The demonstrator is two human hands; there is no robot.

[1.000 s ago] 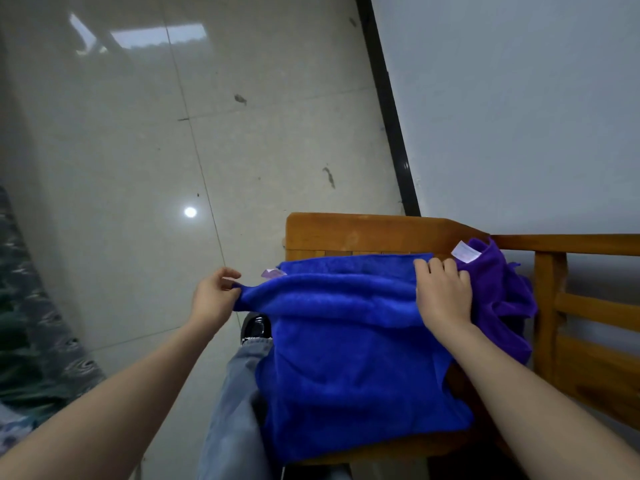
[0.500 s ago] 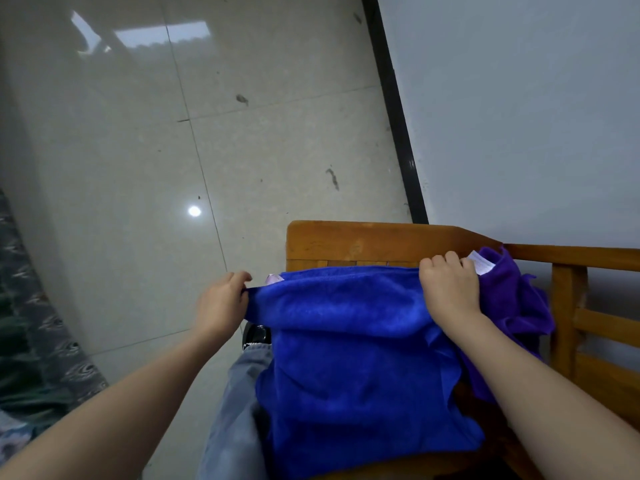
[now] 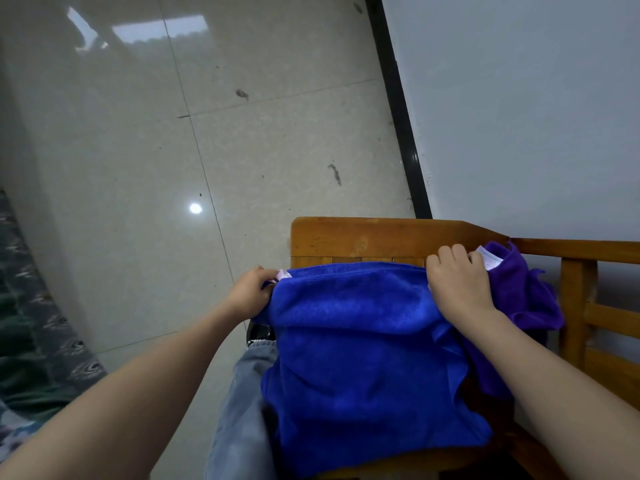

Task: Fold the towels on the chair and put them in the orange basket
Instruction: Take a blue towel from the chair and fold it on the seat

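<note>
Head view: left hand [image 3: 247, 292] pinches the blue towel [image 3: 363, 362] at nine o'clock. I see the right hand [image 3: 457, 285] gripping it at one o'clock.

blue towel [image 3: 363, 348] draped over wooden chair [image 3: 374, 237] seat; left hand [image 3: 247, 294] pinches its top-left corner; right hand [image 3: 459, 284] grips top-right corner; purple towel [image 3: 526, 289] bunched just beside right hand, white tag showing
</note>
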